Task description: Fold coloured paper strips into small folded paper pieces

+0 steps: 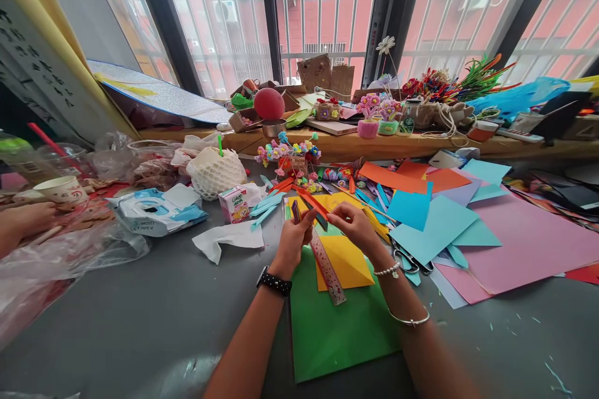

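Orange paper strip (314, 202) lies between both hands (294, 240) (356, 228).

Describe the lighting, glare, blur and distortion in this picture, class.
Head view throughout: pale, bright windows across the top; a glare patch on the table, bottom, left of centre; outer window frames splaying upward, probably wide-angle distortion; right forearm blurred near the bottom edge.

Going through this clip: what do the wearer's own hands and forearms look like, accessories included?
Both hands are ungloved, with no sleeves showing on the forearms. The left hand has a watch with a black, light-speckled strap at its wrist. The right hand has a pale beaded bracelet with a small charm; farther up sits a thin silver-coloured bangle.
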Demonstrator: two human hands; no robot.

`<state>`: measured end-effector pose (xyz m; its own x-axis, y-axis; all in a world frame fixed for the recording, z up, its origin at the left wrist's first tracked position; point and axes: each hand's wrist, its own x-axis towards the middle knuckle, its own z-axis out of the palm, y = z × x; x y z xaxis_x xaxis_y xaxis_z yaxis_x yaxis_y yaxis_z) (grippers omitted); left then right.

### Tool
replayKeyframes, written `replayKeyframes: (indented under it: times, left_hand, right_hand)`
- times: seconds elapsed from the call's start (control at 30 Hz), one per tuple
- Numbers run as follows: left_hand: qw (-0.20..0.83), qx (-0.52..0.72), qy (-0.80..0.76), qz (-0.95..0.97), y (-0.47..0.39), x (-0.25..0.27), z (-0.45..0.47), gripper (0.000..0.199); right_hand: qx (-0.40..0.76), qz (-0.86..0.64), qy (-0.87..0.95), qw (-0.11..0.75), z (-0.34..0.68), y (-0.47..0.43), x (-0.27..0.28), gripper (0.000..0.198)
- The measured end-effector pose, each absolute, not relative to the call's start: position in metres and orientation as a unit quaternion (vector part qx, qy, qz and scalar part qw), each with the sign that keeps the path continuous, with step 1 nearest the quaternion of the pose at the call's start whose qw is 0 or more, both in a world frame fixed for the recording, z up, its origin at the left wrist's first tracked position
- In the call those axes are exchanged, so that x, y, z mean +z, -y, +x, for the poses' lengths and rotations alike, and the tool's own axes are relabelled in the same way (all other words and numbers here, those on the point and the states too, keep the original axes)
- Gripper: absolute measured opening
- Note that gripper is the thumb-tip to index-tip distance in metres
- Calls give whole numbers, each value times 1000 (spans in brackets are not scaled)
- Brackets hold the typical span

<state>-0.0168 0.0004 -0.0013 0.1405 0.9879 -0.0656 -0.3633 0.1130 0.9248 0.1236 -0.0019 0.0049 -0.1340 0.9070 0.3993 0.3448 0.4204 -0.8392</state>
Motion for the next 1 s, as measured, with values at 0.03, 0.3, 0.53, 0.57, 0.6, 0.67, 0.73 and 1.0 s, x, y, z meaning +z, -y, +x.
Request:
replayKeyframes:
  times: [0.03, 0.3, 0.53, 0.57, 0.6, 0.67, 0.73, 1.0]
  left_hand:
    - [639, 534, -382, 401, -1, -1, -17, 44]
    - [630, 528, -381, 423, -2, -6, -17, 44]
    - [281, 467, -457, 703, -3, 5, -13, 25]
    - [197, 435, -458, 750, -3, 7, -12, 21]
    - [123, 397, -457, 787, -4, 9, -12, 19]
    - [9, 324, -452, 831, -4, 11, -12, 22]
    - [-65, 266, -450, 850, -4, 11, -13, 27]
    - [-192, 174, -440, 860, -4, 5, -18, 32]
  right_hand:
    - [286, -452, 711, 457, 121, 2, 4, 20]
    - [235, -479, 751, 390, 121, 4, 7, 17]
    - [232, -485, 747, 391, 120, -4, -5, 14]
    - [243, -491, 735, 399, 121, -7, -8, 14]
    - [255, -495, 722, 410, 121, -9, -12, 14]
    - [276, -487, 706, 434, 122, -13, -17, 12]
    - [286, -473, 699, 454, 123, -15, -20, 14]
    - [280, -509, 692, 430, 123, -17, -22, 21]
